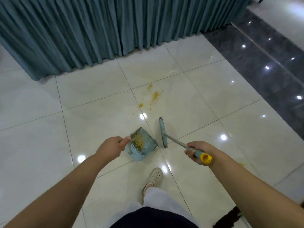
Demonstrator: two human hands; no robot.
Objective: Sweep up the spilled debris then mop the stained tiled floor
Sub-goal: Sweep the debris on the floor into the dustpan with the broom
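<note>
Left hand (113,145) is curled round the upright handle of the dustpan (142,145); right hand (196,152) is wrapped round the grey grip of the broom (166,134), just below its yellow end cap (205,157). Dustpan is seen at centre, teal, with a comb-toothed edge at its near side; whether it rests on the tiled floor (92,106) or is held just above cannot be told. A heap of yellowish debris (139,141) is held inside the pan, toward its left side. Broom head is seen just right of the pan, close beside it but apart, its long edge running near-to-far, bristles at the floor. Orange-yellow stains (152,97) are spread on the tiles beyond the pan and broom, well apart from both, straddling a grout line. A smaller yellow spot (242,165) is seen near the right forearm. A teal pleated curtain (98,30) is hung along the far side, down to the floor. A dark polished strip (263,60) is laid at far right. A pale perforated clog (153,176) is planted near centre, nearer than the pan.
</note>
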